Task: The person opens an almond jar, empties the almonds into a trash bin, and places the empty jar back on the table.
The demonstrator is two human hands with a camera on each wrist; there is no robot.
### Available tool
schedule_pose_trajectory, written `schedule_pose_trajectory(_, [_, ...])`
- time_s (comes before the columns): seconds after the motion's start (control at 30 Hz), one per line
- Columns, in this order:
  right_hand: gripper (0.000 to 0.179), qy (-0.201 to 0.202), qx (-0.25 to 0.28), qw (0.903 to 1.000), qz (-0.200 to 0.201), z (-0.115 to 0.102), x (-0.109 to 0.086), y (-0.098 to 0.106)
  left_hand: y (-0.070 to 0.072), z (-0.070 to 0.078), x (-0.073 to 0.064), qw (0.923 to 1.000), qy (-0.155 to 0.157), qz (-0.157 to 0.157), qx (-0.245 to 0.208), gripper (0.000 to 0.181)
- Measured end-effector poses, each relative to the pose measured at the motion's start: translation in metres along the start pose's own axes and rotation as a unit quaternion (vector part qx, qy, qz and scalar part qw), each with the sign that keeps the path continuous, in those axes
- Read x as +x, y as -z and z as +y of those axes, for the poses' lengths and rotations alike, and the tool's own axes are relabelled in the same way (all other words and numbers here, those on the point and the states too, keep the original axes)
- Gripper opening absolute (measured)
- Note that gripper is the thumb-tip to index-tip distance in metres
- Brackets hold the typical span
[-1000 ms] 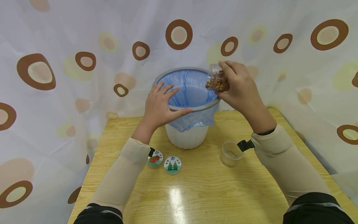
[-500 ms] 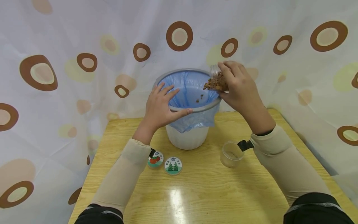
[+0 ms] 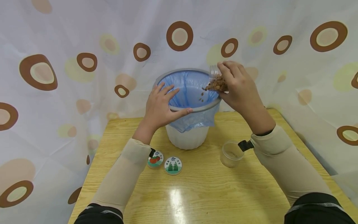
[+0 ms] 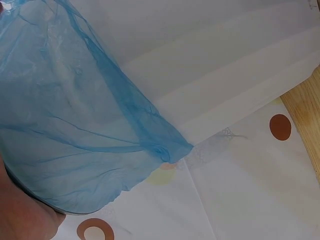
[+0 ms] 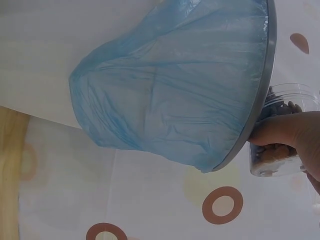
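Observation:
A white trash bin (image 3: 186, 138) with a grey rim stands on the table, lined with a blue plastic bag (image 3: 190, 88). My right hand (image 3: 242, 87) grips a clear plastic jar (image 3: 214, 72) tipped sideways above the bin's right rim. Brown dried bits (image 3: 216, 84) fill part of the jar, and some drop from its mouth into the bag. In the right wrist view, the thumb lies across the jar (image 5: 275, 165) beside the rim. My left hand (image 3: 160, 105) rests on the rim's left front, fingers spread and thumb along the rim; the left wrist view shows little of it.
A clear plastic container (image 3: 231, 154) without a lid sits on the wooden table (image 3: 204, 193) at the right. Two round lids with printed pictures, a tomato lid (image 3: 155, 159) and a green lid (image 3: 173, 165), lie left of centre. A patterned curtain (image 3: 112, 28) hangs behind.
The jar has tilted slightly further in my right hand, and brown bits have begun falling from it into the bag. My left hand stays on the rim.

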State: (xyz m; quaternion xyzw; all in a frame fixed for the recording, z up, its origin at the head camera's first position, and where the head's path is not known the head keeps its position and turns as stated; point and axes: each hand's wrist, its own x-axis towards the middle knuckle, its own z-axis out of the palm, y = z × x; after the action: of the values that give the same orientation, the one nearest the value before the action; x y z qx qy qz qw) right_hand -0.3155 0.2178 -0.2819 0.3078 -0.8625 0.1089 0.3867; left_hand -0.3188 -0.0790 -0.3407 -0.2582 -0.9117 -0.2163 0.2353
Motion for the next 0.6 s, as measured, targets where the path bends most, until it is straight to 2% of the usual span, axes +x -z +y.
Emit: schedule_pose_trajectory(0.6, [0.089,0.013,0.019,0.9995,0.024,-0.0045,0.0019,-0.0008,-0.0018,-0.0017,-0.0001,1.0000,0.000,0.005,0.000,0.130])
